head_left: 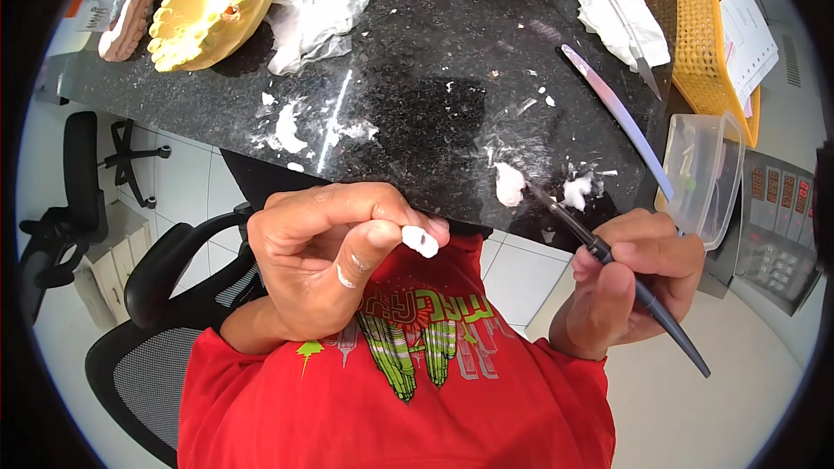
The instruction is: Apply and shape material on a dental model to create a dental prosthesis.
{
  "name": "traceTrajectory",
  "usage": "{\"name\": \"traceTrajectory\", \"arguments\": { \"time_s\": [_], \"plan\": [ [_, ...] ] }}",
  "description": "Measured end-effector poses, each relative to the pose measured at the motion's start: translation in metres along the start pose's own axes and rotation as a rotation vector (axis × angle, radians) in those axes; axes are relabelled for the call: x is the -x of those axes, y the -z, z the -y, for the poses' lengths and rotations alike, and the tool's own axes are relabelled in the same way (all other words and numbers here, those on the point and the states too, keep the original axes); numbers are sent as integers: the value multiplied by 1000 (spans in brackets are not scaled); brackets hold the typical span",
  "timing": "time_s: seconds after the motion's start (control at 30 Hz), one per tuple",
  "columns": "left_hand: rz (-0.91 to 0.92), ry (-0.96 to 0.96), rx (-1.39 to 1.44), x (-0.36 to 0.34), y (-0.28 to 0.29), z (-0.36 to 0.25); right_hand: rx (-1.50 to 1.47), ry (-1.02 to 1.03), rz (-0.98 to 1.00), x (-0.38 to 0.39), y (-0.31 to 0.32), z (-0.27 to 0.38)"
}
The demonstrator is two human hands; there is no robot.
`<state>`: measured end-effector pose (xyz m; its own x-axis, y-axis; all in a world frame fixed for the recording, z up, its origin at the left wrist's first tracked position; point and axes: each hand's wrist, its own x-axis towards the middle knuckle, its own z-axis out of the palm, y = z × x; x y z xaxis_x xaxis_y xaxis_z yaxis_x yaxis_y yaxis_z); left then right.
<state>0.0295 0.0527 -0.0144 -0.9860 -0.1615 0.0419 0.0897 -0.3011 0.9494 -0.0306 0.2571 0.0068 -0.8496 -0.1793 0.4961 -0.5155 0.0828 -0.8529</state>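
White tooth-shaped piece (421, 243) w/ 1 small dark spot, pinched btwn thumb & fingertips of left hand (334, 247), just past counter's near edge, mid scene. White smears (345, 276) on that thumb. Right hand (638, 274) grips slim black brush-like tool (599, 249), tip pointing far-left, at or just beside 1 pale paste mound (510, 185) on near part of black speckled countertop (417, 104); can't tell if touching. 2nd white blob (577, 192) sits to mound's right. Far left: yellow dental cast (187, 30), w/ pinkish dental model (130, 22) to its left, crumpled white tissue (317, 22) to its right. Right side: long lavender tool (618, 113), clear plastic box (702, 178), yellow woven basket (695, 43) farther back w/ papers (751, 43).
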Motion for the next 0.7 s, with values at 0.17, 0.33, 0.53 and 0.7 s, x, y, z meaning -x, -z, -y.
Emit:
{"name": "traceTrajectory", "arguments": {
  "time_s": [0.17, 0.33, 0.53, 0.7],
  "plan": [
    [0, 9, -22, 1, 0, -3, -51, -11, -73, 2, -3, 1],
    [-1, 25, -60, 0, 0, -7, -23, -1, -63, 0, -5, 1],
    [22, 25, -84, -2, 2, -8, -44, 0, -17, 0, -2, 0],
    [14, 22, -105, -1, 4, -11, -75, 33, 47, -1, 2, -4]
  ]
}}
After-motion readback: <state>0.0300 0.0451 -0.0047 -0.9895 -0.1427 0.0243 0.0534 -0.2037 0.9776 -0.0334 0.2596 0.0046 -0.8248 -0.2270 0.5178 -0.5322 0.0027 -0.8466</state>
